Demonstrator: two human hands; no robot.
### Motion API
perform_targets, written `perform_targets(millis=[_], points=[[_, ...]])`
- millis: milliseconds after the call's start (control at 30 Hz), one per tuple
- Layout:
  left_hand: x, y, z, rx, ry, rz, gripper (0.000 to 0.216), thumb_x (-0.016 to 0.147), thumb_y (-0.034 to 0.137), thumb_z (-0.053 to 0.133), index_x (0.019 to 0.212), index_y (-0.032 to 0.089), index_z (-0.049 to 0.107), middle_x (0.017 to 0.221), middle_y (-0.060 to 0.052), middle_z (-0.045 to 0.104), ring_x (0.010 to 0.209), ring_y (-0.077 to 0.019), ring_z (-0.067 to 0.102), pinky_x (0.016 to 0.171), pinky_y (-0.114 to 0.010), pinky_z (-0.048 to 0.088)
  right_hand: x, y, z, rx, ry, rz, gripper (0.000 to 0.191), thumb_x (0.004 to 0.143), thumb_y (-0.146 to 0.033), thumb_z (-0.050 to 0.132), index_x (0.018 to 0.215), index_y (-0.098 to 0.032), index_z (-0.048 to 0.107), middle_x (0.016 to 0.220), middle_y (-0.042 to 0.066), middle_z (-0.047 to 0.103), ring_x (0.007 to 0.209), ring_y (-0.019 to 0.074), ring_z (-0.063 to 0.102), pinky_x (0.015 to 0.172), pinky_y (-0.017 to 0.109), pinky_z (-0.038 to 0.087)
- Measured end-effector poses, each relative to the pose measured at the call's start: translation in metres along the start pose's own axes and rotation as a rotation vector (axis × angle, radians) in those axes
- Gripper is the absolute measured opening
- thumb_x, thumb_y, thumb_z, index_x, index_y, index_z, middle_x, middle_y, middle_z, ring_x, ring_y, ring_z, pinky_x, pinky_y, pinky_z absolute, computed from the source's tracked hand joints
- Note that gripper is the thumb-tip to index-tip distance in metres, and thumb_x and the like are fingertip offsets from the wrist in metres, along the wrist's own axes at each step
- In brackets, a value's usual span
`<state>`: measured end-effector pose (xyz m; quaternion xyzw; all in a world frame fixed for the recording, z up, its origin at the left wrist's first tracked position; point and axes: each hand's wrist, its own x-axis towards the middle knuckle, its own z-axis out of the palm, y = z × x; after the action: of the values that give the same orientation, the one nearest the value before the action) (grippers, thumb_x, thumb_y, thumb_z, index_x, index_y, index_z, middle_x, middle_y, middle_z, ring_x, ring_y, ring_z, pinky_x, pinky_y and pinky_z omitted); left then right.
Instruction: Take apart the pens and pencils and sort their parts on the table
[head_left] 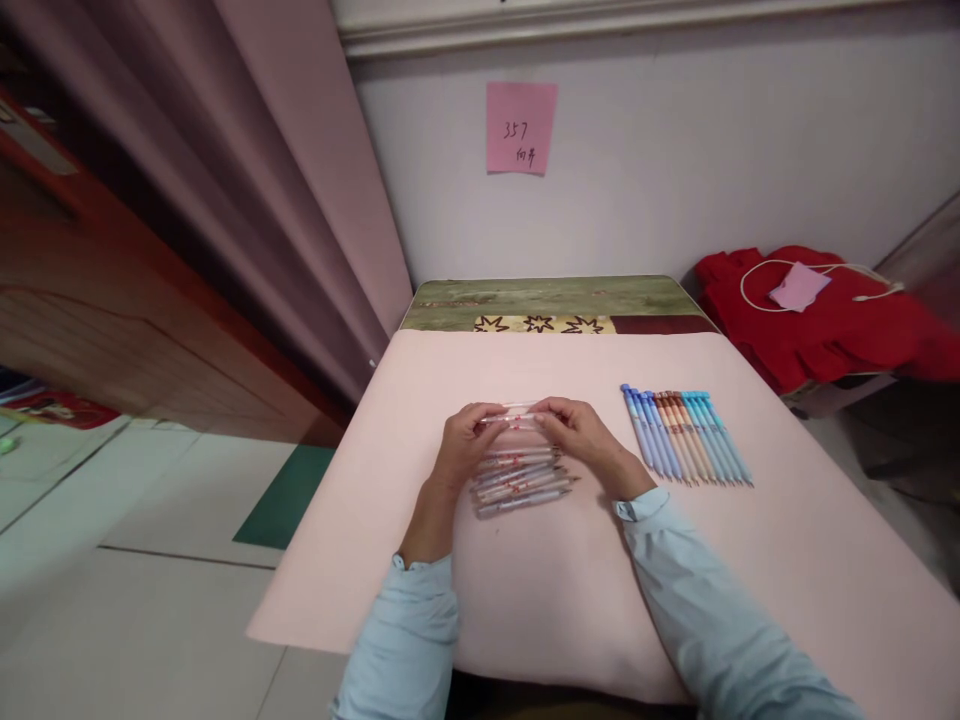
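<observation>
My left hand and my right hand meet over the middle of a pink table cover. Both pinch the ends of one clear pen, held level just above the cover. Directly below the hands lies a small pile of several pale pens with red and white marks, lined up side by side. To the right of my right hand sits a neat row of several blue and orange pens, tips pointing toward me.
A green patterned table end shows beyond the cover, against a white wall with a pink note. Red cloth with a white cable lies at the right. A pink curtain hangs at the left above tiled floor.
</observation>
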<state>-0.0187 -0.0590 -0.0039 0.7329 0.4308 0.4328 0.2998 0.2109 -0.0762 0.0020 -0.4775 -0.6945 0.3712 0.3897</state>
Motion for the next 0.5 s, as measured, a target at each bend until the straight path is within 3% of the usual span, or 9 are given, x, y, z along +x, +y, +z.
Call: perform_targets(millis=[167, 367, 500], points=[[-0.0004, 0.0062, 0.0032, -0.055, -0.003, -0.017, 0.016, 0.087, 0.033, 0.066, 0.092, 0.020, 0.073, 0.093, -0.004, 0.074, 0.086, -0.0174, 0.068, 0.076, -0.029, 0.052, 0.0015, 0.0010, -0.0041, -0.112, -0.019, 0.004, 0.037, 0.094, -0.045, 0.052, 0.075, -0.019, 0.070, 0.061, -0.001, 0.057, 0.061, 0.0139, 0.049, 0.056, 0.024, 0.035], [-0.0003, 0.0085, 0.0024, -0.165, -0.044, -0.157, 0.021, 0.086, 0.038, 0.065, 0.090, 0.019, 0.073, 0.086, -0.002, 0.073, 0.076, -0.0159, 0.064, 0.069, -0.026, 0.051, 0.0034, 0.0023, 0.0018, -0.046, 0.064, -0.113, 0.024, 0.092, -0.036, 0.059, 0.087, -0.019, 0.075, 0.080, 0.004, 0.070, 0.076, 0.0173, 0.061, 0.069, 0.028, 0.044], [0.0010, 0.0064, 0.0002, -0.230, -0.048, -0.217, 0.023, 0.084, 0.039, 0.066, 0.089, 0.017, 0.073, 0.080, -0.001, 0.070, 0.072, -0.0146, 0.060, 0.066, -0.024, 0.047, 0.0044, 0.0015, 0.0055, -0.114, 0.143, -0.190, 0.019, 0.092, -0.034, 0.061, 0.091, -0.021, 0.075, 0.084, 0.005, 0.070, 0.080, 0.0190, 0.062, 0.074, 0.030, 0.046]])
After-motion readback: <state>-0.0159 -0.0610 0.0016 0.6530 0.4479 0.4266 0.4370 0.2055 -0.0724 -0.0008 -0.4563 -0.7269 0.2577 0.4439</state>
